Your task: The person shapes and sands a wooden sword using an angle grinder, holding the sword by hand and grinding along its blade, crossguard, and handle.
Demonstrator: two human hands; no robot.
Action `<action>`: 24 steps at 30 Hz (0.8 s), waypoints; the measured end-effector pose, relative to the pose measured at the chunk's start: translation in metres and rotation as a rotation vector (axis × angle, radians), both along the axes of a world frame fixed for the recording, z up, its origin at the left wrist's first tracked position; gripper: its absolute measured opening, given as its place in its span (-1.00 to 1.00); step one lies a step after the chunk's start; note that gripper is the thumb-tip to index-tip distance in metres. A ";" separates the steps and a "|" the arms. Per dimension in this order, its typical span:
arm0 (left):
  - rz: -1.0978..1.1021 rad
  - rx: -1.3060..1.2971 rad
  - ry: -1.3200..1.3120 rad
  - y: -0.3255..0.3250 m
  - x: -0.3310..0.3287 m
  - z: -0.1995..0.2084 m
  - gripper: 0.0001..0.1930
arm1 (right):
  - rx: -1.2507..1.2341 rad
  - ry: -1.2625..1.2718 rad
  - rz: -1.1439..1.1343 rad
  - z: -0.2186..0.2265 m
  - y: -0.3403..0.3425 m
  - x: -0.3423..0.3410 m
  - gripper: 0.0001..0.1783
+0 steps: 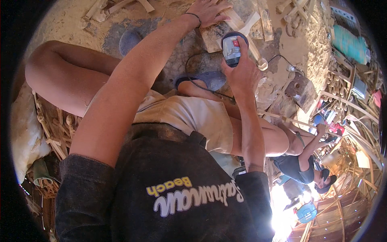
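Note:
My right hand (244, 72) is wrapped round a corded-looking handheld power tool (231, 50) with a rounded black, grey and red body. Its working end is hidden, so its exact kind does not show. The tool is over or beside pale wooden pieces (250, 23) on the ground in front of me. My left hand (207, 13) lies with its fingers stretched out at the far end of that wood, left of the tool. A flat wooden board (213, 37) lies under and beside these pieces.
A dark cable (282, 56) runs over the dusty ground. Wooden parts (298, 12) lie at the far right, others (121, 6) at the far left. My shoe (211, 80) is just below the work. Another person (300, 167) sits at the right among long wood strips.

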State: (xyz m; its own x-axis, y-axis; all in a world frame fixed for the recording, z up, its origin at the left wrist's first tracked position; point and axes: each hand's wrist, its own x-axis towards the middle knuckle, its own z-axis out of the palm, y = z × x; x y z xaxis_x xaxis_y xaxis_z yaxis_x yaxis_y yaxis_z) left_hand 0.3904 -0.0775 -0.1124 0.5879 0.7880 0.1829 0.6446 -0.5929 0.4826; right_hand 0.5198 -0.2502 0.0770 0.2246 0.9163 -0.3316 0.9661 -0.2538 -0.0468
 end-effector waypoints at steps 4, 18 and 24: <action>-0.004 0.055 -0.029 0.001 -0.004 -0.005 -0.36 | -0.020 -0.011 0.024 0.003 0.001 -0.003 0.00; -0.025 -0.052 -0.022 0.001 -0.002 0.004 -0.30 | 0.041 0.023 -0.035 0.013 0.005 0.010 -0.05; 0.013 0.005 0.052 0.001 -0.004 0.001 -0.28 | 0.039 0.028 -0.027 0.007 0.006 0.008 -0.06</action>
State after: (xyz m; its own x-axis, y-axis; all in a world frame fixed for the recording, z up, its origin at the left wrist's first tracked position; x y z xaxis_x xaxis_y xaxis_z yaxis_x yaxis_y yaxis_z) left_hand 0.3865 -0.0767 -0.1113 0.5861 0.7950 0.1563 0.6765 -0.5863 0.4457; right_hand 0.5280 -0.2438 0.0842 0.2407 0.9222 -0.3027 0.9571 -0.2774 -0.0842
